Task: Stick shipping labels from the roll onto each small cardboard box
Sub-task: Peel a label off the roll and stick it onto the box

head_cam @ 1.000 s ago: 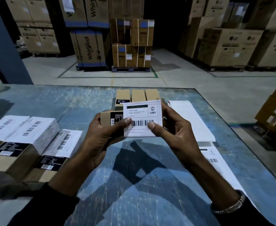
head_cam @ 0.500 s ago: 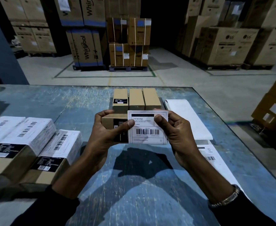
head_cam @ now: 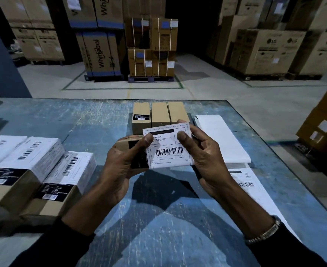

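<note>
While both hands meet above the worktop (head_cam: 81, 120), a small cardboard box (head_cam: 123, 144) sits in the left hand (head_cam: 118, 166), fingers curled under it, thumb laid over its dark printed patch and onto the shipping label (head_cam: 168, 146). Right hand (head_cam: 203, 157) pinches that label's top right corner between thumb and forefinger; remaining fingers loosely curled behind. Label faces up, barcode readable, covering the box's right portion. Whether it is fully stuck down, cannot tell.

At 12 o'clock from the hands: three unlabelled boxes (head_cam: 159, 114) in a row, touching side by side, the left one bearing a small black sticker. At 2 o'clock: white backing strip (head_cam: 220, 139) lying flat, running toward 4 o'clock where the next label on the strip (head_cam: 243, 180) shows a barcode. At 9 o'clock: labelled boxes (head_cam: 43, 162), three visible, packed close, white labels on top.

Metal bracelet (head_cam: 264, 233) on the right wrist, dark sleeves on both arms. Beyond the worktop's far edge, palletised cartons (head_cam: 153, 49) on the warehouse floor.
</note>
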### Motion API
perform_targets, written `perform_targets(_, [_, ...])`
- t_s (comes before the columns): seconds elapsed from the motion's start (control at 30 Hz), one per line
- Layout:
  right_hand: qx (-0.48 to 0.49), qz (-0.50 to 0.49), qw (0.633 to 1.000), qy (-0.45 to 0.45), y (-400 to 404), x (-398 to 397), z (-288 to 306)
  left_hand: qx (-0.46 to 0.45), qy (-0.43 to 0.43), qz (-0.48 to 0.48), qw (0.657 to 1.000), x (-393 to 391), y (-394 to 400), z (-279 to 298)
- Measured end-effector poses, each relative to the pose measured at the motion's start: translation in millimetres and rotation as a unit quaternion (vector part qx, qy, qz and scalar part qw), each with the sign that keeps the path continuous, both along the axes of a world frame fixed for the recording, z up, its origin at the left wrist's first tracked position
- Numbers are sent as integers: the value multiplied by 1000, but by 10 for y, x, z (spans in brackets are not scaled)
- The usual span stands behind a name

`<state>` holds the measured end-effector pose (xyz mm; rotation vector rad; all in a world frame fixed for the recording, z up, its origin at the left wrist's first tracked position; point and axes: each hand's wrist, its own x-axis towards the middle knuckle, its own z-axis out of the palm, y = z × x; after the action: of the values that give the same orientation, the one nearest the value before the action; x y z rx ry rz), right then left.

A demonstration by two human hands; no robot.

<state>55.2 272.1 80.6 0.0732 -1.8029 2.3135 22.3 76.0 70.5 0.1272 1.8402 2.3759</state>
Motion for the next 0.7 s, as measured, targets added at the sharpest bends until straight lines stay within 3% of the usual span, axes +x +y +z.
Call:
perform_targets(0.3, [-9,-57,998,-10,-63,13,-22,17,-9,10,1000,-14,11,-7])
perform_targets(0.4, [-41,-13,999,-32,-37,25,-7,31,-22,14,999,-21,22,26])
perform_targets(0.5, [-1,24,1000,-7,-90,50,47,45,-34,24,998,-24,-4,40])
perform_targets(0.7, [10,-26,999,17,-64,10,18,51,-45,18,998,0,7,31])
